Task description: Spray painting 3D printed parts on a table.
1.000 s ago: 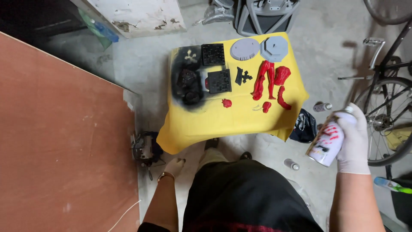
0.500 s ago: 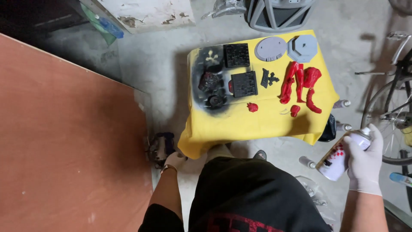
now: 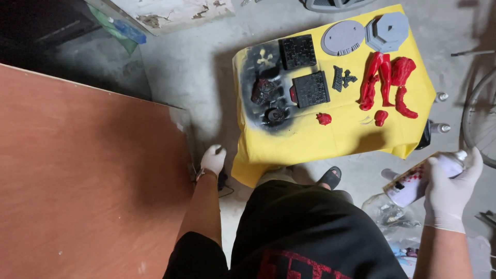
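My right hand (image 3: 450, 190), in a white glove, grips a spray paint can (image 3: 419, 179) held low at the right, nozzle pointing right. My left hand (image 3: 213, 159), also gloved, hangs by my side next to the yellow cloth (image 3: 305, 142); its fingers are curled and I cannot tell whether it holds anything. On the cloth lie black-painted square parts (image 3: 310, 89), a black sprayed patch with small parts (image 3: 266, 95), red-painted pieces (image 3: 386, 82) and two grey discs (image 3: 343, 37).
A large brown board (image 3: 88, 175) fills the left. Spare spray cans (image 3: 439, 126) lie on the concrete floor right of the cloth, and a bicycle wheel (image 3: 480, 119) stands at the right edge. Crumpled plastic (image 3: 387, 214) lies near my right foot.
The view has shifted so the cloth sits further right and higher. My right hand with the can has stayed low at the right; my left hand remains by my side.
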